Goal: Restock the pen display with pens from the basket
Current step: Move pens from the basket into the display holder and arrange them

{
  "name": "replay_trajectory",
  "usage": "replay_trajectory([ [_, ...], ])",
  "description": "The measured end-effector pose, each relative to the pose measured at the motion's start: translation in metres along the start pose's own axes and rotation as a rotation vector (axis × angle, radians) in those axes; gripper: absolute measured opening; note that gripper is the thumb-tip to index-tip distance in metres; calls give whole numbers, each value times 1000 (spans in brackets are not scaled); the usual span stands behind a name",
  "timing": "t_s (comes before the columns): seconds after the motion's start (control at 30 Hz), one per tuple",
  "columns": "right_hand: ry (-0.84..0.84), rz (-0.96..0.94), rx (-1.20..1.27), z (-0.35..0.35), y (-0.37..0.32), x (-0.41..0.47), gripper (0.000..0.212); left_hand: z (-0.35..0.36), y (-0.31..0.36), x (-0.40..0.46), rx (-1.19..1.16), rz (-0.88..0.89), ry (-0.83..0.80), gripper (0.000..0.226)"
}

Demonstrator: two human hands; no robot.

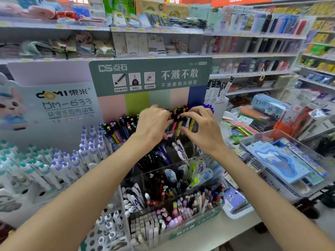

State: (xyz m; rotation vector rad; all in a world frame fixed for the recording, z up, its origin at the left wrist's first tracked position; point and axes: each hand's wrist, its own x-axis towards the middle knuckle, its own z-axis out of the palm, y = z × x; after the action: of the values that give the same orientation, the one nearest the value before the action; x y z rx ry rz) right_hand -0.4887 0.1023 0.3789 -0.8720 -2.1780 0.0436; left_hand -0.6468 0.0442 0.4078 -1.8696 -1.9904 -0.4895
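Pens go into the top tier of a shop's clear pen display (174,192)

Both hands worked at the rear compartment: the left hand (154,122) and right hand (201,127) each pinched the bunch of black pens (178,115). Seating them appeared underway; next, likely, release and fetch more. No basket was identifiable.

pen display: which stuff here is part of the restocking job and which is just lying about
Part of the job:
- left hand and right hand, both holding the bundle of pens
- clear pen display, its back compartment being filled

Just lying about:
- white pens with purple and teal caps
- blue packaged items in the clear tray
- socks on the shelf
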Motion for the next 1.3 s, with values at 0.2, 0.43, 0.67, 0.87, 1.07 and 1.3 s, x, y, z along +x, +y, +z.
replay_trajectory([
  [0.2,-94,173,17,-18,-9,-29,28,11,-4,-11,32,39,-14,34],
  [0.43,-242,492,163,-56,3,-104,15,6,46,-60,-282,95,178,30],
  [0.67,-297,830,101,-126,35,-226,17,37,162,-87,-511,261,-313,34],
  [0.87,-203,1139,110,-205,54,-359,17,53,300,-137,-643,491,-531,32],
  [1.07,-210,1351,83,-265,82,-478,16,83,421,-194,-610,610,-713,35],
  [1.3,-225,1471,58,-310,140,-574,13,147,510,-259,-501,517,-1060,29],
])
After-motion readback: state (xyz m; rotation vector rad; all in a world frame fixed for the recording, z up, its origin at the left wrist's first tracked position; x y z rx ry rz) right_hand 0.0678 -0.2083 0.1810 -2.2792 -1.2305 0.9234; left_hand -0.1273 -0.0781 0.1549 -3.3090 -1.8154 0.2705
